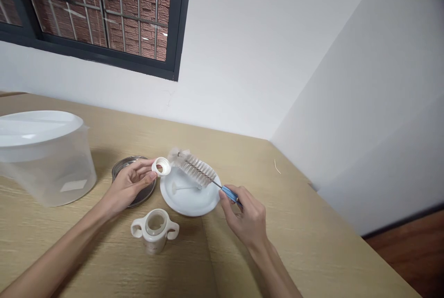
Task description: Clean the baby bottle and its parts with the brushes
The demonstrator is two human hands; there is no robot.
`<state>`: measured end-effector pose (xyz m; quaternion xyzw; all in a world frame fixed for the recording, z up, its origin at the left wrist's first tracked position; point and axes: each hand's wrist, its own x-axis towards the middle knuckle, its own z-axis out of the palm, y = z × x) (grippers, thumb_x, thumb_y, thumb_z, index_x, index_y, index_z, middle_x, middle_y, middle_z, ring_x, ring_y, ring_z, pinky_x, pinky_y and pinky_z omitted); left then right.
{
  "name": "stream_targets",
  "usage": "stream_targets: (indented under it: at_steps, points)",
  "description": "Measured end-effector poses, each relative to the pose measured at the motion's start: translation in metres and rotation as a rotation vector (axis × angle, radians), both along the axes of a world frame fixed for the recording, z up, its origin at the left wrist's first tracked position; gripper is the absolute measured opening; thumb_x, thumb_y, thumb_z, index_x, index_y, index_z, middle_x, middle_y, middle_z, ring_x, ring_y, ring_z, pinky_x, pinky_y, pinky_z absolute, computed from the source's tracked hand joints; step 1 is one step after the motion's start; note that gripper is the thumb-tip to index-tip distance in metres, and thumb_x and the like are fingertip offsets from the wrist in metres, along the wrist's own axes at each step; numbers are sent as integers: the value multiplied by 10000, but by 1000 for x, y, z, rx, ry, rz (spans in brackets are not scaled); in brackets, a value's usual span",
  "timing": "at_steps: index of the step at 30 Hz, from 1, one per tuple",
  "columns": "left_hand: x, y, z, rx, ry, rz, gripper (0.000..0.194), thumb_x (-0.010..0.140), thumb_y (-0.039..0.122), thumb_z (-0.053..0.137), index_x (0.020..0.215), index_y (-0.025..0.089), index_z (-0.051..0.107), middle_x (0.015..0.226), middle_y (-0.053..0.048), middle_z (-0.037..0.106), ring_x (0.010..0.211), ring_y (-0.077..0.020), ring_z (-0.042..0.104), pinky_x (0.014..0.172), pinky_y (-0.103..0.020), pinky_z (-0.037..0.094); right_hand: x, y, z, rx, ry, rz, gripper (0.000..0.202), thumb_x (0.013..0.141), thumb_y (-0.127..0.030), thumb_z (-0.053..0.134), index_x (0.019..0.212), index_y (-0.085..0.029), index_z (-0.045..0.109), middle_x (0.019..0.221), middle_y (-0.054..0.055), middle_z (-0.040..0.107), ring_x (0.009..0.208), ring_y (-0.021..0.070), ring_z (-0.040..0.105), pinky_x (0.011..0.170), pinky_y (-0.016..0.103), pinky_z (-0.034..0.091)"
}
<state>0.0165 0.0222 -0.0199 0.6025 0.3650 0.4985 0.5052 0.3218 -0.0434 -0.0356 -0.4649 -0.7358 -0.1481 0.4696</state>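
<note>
Between the thumb and fingers of my left hand is a white threaded bottle collar ring, its opening turned toward me. My right hand grips the blue handle of a bottle brush. The brush's pale bristles point up and left, over a white plate, and its tip is close to the ring. A thin whitish piece lies on the plate, partly behind the bristles. Nearer to me, a white two-handled baby bottle stands upright with its top open.
A round metal tray sits partly behind my left hand. A large translucent plastic bin with a white lid stands on the left. A small pale strand lies on the wooden table near the wall. A barred window is above.
</note>
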Motion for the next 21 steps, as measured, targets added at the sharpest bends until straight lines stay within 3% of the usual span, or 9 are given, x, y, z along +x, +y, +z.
stream_targets:
  at_steps: [21]
  points:
    - [-1,0,-1,-23,7,-1,515,822,474,735,1232,190,605,1280,-161,669,1203,-319,607,1021,-442,467,1,1,-3,-17,26,11,127,905,-192,631,1031,-183,639,800,37,679,676,137,643,598,238,510]
